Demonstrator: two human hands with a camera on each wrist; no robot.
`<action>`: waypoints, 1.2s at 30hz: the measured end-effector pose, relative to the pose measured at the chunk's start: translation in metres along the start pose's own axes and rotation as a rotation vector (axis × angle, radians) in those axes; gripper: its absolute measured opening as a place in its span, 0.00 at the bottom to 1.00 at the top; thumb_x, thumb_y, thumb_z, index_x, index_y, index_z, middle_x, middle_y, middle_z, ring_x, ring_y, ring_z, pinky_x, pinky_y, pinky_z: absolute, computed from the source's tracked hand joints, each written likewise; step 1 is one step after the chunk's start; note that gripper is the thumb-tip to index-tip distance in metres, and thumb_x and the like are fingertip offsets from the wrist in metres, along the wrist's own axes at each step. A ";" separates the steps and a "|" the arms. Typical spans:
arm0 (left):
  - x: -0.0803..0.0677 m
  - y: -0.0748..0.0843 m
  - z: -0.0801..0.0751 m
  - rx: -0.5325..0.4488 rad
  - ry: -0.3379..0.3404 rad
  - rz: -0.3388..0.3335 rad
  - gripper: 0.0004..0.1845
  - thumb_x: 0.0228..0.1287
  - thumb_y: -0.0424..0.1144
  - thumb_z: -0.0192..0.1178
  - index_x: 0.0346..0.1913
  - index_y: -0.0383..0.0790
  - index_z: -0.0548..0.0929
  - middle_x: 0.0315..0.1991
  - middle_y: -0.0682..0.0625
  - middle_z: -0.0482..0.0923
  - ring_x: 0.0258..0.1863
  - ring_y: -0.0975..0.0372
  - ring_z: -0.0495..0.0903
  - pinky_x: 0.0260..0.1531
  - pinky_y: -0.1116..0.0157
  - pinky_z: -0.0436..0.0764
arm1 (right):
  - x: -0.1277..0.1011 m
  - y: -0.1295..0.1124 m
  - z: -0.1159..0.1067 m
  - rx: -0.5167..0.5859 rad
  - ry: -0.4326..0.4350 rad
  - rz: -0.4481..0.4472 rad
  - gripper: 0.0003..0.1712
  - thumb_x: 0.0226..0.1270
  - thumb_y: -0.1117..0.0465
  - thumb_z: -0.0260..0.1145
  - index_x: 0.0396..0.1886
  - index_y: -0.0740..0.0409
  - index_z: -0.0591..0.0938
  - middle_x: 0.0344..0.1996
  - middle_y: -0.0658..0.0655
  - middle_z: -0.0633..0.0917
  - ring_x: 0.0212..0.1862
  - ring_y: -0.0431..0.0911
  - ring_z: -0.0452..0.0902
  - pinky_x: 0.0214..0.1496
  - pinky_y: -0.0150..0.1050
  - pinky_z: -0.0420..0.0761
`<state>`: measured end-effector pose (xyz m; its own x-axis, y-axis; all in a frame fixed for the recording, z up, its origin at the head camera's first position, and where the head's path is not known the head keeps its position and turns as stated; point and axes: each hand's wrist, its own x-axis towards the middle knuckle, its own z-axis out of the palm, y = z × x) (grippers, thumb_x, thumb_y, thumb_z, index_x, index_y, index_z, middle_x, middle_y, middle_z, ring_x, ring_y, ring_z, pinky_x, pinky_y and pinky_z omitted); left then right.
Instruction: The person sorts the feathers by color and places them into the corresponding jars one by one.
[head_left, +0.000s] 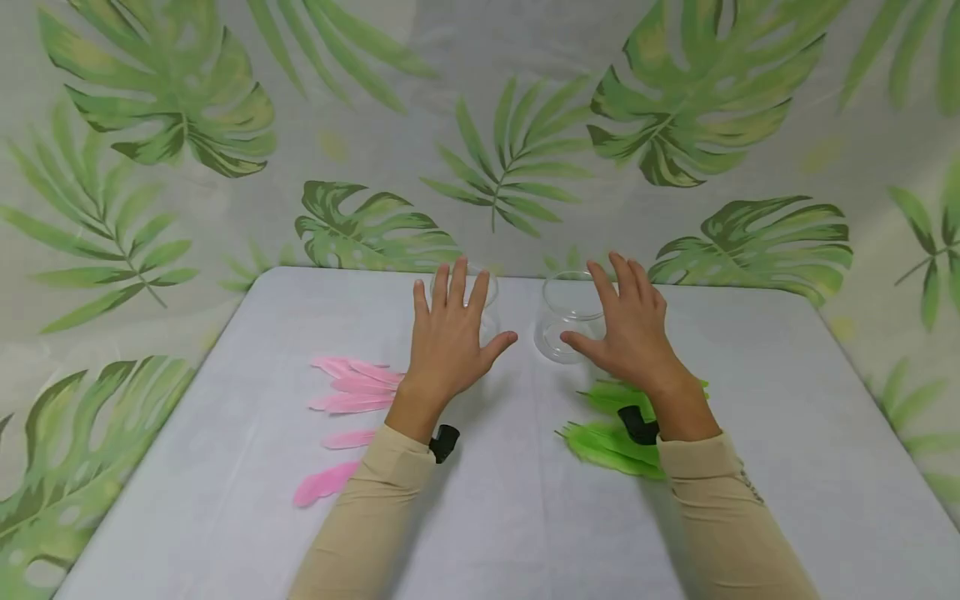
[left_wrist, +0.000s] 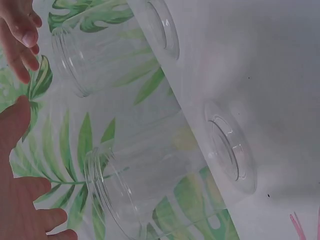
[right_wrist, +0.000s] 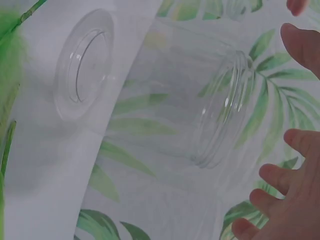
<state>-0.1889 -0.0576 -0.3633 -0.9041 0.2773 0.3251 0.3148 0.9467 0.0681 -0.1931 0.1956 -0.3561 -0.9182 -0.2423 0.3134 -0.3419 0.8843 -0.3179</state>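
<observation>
Both hands hover with fingers spread, holding nothing: the left hand (head_left: 450,337) just before one clear round plastic jar (head_left: 483,304), the right hand (head_left: 630,329) beside the other clear jar (head_left: 562,321). Both jars stand near the far edge of the white bench (head_left: 495,517), whose near middle lies bare between pink feathers (head_left: 352,392) and green feathers (head_left: 607,446).

No legible text or labels.

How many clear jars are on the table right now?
2. One jar stands at the table's far edge behind the left hand; the other jar stands beside it, by the right hand. None looks hidden.
</observation>
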 end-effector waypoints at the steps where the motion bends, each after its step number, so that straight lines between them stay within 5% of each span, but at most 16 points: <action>1: 0.000 0.000 -0.001 0.004 -0.004 0.001 0.48 0.64 0.71 0.51 0.79 0.48 0.54 0.81 0.42 0.44 0.80 0.46 0.47 0.75 0.38 0.49 | 0.000 0.001 -0.001 -0.001 -0.002 0.001 0.56 0.57 0.44 0.74 0.79 0.56 0.55 0.78 0.65 0.50 0.78 0.66 0.41 0.68 0.74 0.51; 20: -0.002 -0.004 -0.009 0.030 0.050 0.069 0.45 0.66 0.63 0.58 0.77 0.41 0.58 0.79 0.39 0.50 0.79 0.44 0.50 0.74 0.37 0.52 | -0.007 0.012 -0.021 -0.020 0.004 -0.088 0.48 0.61 0.51 0.73 0.75 0.60 0.61 0.76 0.69 0.54 0.76 0.69 0.46 0.65 0.76 0.54; 25: -0.008 -0.015 -0.019 0.010 0.048 0.116 0.40 0.66 0.57 0.62 0.73 0.41 0.62 0.78 0.39 0.52 0.79 0.44 0.50 0.74 0.39 0.54 | -0.011 0.021 -0.021 0.080 0.072 -0.149 0.36 0.61 0.60 0.72 0.67 0.65 0.70 0.69 0.70 0.68 0.74 0.70 0.53 0.67 0.75 0.56; 31: -0.032 -0.039 -0.032 -0.119 0.050 0.158 0.36 0.65 0.50 0.65 0.71 0.39 0.67 0.77 0.39 0.55 0.78 0.44 0.51 0.74 0.41 0.56 | -0.029 0.039 -0.031 0.146 0.218 -0.242 0.15 0.55 0.71 0.72 0.44 0.66 0.82 0.46 0.66 0.82 0.63 0.66 0.69 0.66 0.65 0.65; 36: -0.047 -0.060 -0.038 -0.399 0.042 0.110 0.40 0.64 0.44 0.66 0.74 0.36 0.62 0.77 0.40 0.57 0.77 0.46 0.55 0.74 0.44 0.59 | -0.046 0.055 -0.034 0.150 0.253 -0.299 0.13 0.50 0.77 0.72 0.34 0.60 0.83 0.39 0.60 0.83 0.51 0.57 0.73 0.55 0.45 0.69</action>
<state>-0.1540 -0.1338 -0.3466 -0.8487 0.3583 0.3889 0.5037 0.7717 0.3883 -0.1632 0.2690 -0.3577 -0.7028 -0.3573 0.6152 -0.6280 0.7179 -0.3005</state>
